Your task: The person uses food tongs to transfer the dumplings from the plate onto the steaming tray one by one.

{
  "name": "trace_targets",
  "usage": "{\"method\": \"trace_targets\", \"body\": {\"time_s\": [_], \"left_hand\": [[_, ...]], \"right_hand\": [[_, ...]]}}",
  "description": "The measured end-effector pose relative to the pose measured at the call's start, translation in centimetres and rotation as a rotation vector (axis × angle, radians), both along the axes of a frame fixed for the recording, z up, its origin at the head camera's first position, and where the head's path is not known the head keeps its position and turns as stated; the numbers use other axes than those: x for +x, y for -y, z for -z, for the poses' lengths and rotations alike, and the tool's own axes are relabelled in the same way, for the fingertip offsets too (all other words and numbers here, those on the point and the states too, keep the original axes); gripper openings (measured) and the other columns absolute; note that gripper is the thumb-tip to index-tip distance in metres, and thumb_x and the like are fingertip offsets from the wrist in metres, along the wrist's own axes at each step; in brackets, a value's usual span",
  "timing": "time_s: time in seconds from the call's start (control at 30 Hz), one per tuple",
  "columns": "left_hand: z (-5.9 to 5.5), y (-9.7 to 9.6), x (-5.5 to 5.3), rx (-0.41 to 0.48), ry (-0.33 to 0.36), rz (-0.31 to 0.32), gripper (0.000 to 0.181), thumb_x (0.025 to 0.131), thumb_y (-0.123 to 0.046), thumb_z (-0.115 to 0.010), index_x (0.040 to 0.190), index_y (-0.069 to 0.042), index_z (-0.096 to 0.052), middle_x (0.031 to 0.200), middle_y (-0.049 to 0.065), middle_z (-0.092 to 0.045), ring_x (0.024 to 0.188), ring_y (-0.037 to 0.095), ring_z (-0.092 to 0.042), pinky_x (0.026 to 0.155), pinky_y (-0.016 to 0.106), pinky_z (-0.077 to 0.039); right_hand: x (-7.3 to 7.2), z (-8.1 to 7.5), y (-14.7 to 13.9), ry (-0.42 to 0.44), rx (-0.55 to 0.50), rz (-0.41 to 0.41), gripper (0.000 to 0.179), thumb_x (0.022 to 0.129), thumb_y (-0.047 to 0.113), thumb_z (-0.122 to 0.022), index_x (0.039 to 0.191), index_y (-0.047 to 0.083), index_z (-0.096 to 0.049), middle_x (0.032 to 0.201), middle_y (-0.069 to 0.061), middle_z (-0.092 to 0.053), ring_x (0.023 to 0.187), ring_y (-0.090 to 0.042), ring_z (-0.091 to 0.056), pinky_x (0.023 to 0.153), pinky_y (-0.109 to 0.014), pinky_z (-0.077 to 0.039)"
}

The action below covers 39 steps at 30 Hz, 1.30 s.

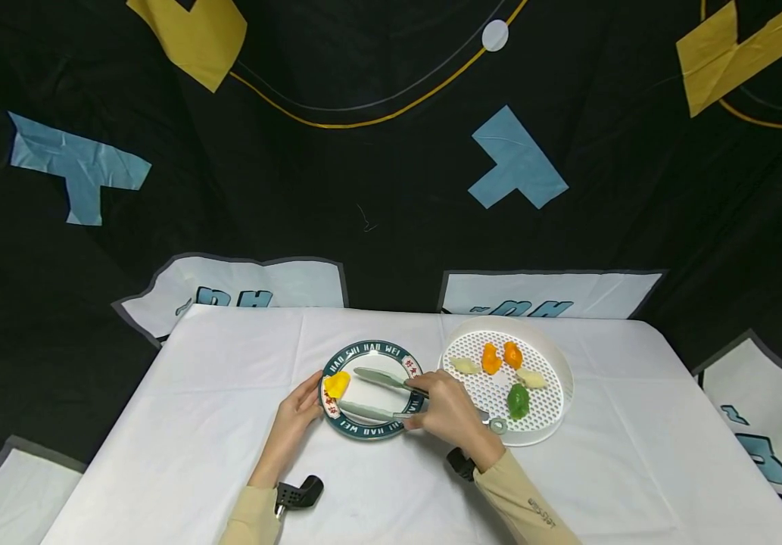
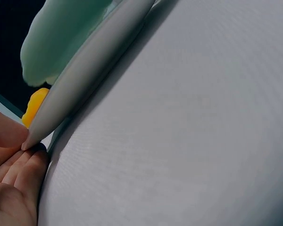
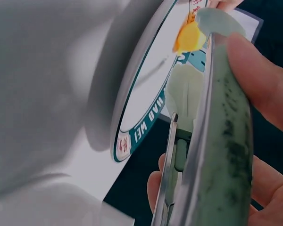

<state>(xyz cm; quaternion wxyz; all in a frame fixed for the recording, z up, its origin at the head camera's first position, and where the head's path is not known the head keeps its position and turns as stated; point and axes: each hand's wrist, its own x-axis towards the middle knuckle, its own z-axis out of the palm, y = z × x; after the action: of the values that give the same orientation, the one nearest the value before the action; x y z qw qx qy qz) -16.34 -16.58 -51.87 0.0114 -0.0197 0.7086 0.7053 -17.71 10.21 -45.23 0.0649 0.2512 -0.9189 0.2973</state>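
Observation:
A round plate with a lettered teal rim is tilted on the table. My left hand pinches its left edge; the left wrist view has the thumb above the rim and fingers beneath. Near that edge lies a yellow piece, perhaps a toy pepper. My right hand grips green-and-metal tongs, whose spread arms reach over the plate with nothing between the tips. To the right, a white perforated tray holds orange pieces, pale pieces and a green pepper-like piece.
A white cloth covers the table. Behind it hangs a black backdrop with blue and yellow shapes. Black camera mounts sit on both wrists. The tongs' handle end overlaps the tray's left rim.

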Motion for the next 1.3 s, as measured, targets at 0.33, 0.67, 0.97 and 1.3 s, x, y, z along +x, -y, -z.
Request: {"method": "trace_targets", "body": {"time_s": [0.33, 0.67, 0.97, 1.3], "left_hand": [[0.0, 0.0, 0.0, 0.007, -0.011, 0.012, 0.060, 0.087, 0.009, -0.047, 0.145, 0.004, -0.033, 0.148, 0.023, -0.033, 0.135, 0.028, -0.035, 0.102, 0.018, -0.035], [-0.2, -0.1, 0.0, 0.002, -0.009, 0.012, 0.060, 0.087, 0.009, -0.046, 0.145, 0.004, -0.032, 0.149, 0.022, -0.032, 0.135, 0.028, -0.036, 0.104, 0.021, -0.035], [-0.2, -0.1, 0.0, 0.004, -0.005, 0.012, 0.060, 0.087, 0.008, -0.046, 0.146, 0.003, -0.032, 0.149, 0.023, -0.032, 0.135, 0.029, -0.034, 0.105, 0.022, -0.034], [-0.2, -0.1, 0.1, 0.017, -0.018, 0.014, 0.059, 0.088, 0.008, -0.048, 0.145, 0.003, -0.034, 0.148, 0.022, -0.033, 0.134, 0.029, -0.036, 0.103, 0.020, -0.036]], "right_hand": [[-0.7, 0.5, 1.6, -0.014, 0.025, 0.013, 0.056, 0.055, 0.020, -0.086, 0.107, 0.003, -0.072, 0.102, -0.009, -0.070, 0.088, -0.020, -0.059, 0.077, -0.035, -0.052], [-0.9, 0.4, 2.5, -0.042, 0.082, 0.022, 0.052, 0.058, 0.021, -0.086, 0.105, 0.004, -0.073, 0.100, -0.010, -0.071, 0.088, -0.021, -0.061, 0.075, -0.034, -0.054], [-0.7, 1.1, 2.3, -0.080, 0.049, 0.025, 0.046, 0.060, 0.020, -0.086, 0.102, 0.004, -0.074, 0.098, -0.009, -0.071, 0.090, -0.022, -0.062, 0.078, -0.036, -0.054], [-0.1, 0.6, 0.9, -0.095, -0.054, 0.049, 0.044, 0.060, 0.013, -0.086, 0.101, 0.005, -0.074, 0.098, -0.007, -0.071, 0.090, -0.020, -0.062, 0.080, -0.036, -0.053]]}}
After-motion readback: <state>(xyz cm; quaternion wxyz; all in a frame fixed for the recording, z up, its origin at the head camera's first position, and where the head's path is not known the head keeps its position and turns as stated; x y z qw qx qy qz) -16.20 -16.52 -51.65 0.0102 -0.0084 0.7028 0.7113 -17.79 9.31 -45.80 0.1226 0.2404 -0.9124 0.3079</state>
